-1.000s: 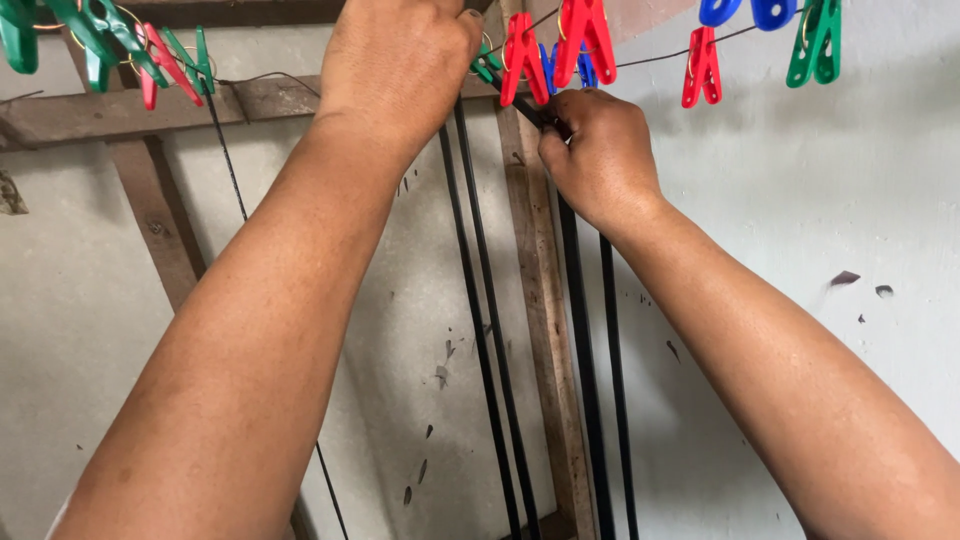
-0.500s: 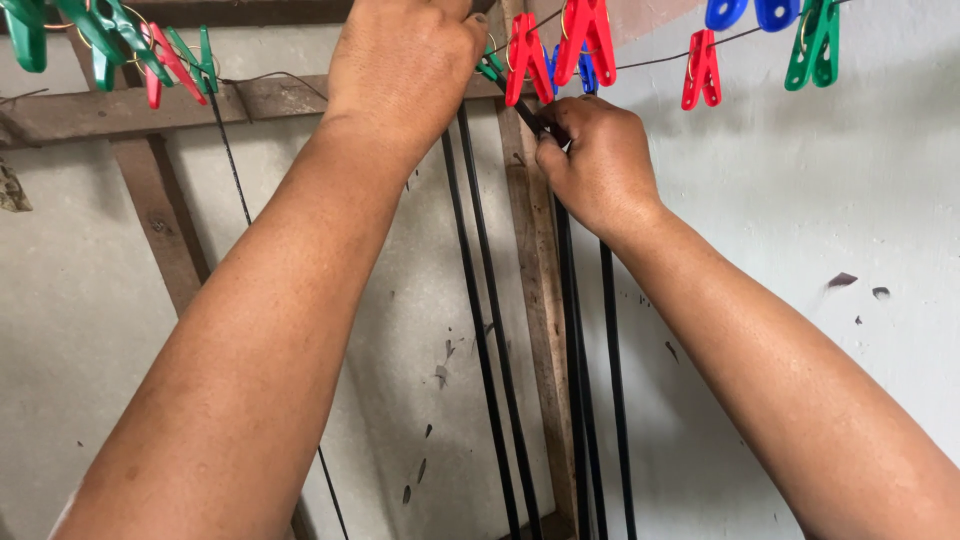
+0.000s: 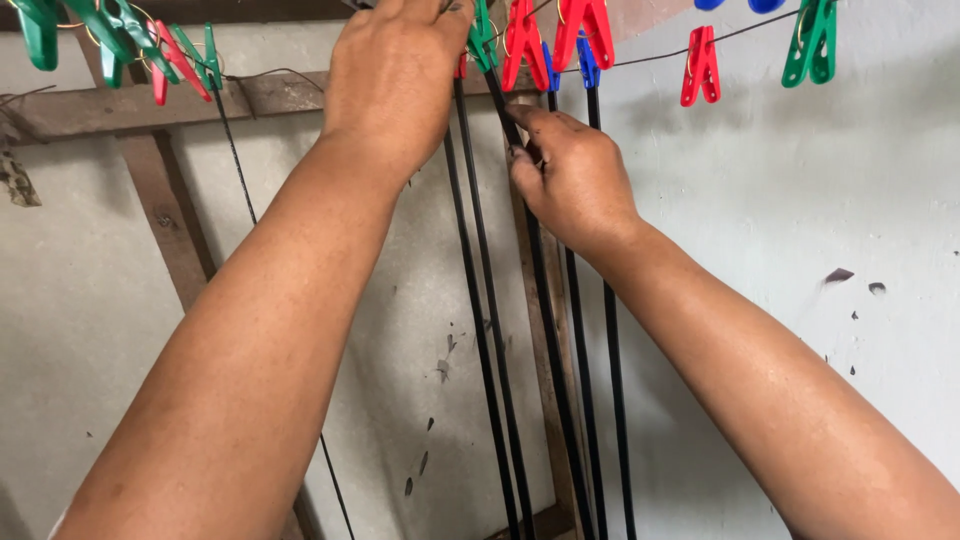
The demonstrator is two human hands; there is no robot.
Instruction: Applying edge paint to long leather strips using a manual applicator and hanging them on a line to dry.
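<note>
Whitewashed, stained wall (image 3: pixel 800 250) behind everything, crossed by a weathered wooden frame (image 3: pixel 170 220) with one horizontal rail and slanting and upright members. Raised high against it, left hand (image 3: pixel 395 85), back toward the camera, fingers curled over out of sight at the top edge, so cannot tell what is gripped or how tightly. Just beside it and a little lower, right hand (image 3: pixel 575 175), thumb and fingertips pinched together on one of the black strips (image 3: pixel 545 330) near its upper end. Hanging side by side from the line down past the bottom edge, several of these long thin black strips, close together in front of the upright post. Stretched across the top, a thin wire line (image 3: pixel 740 35). Clipped along it, red pegs (image 3: pixel 700 65) just above the right hand, green pegs (image 3: pixel 812 40) at both ends, blue ones barely showing at the upper edge.
</note>
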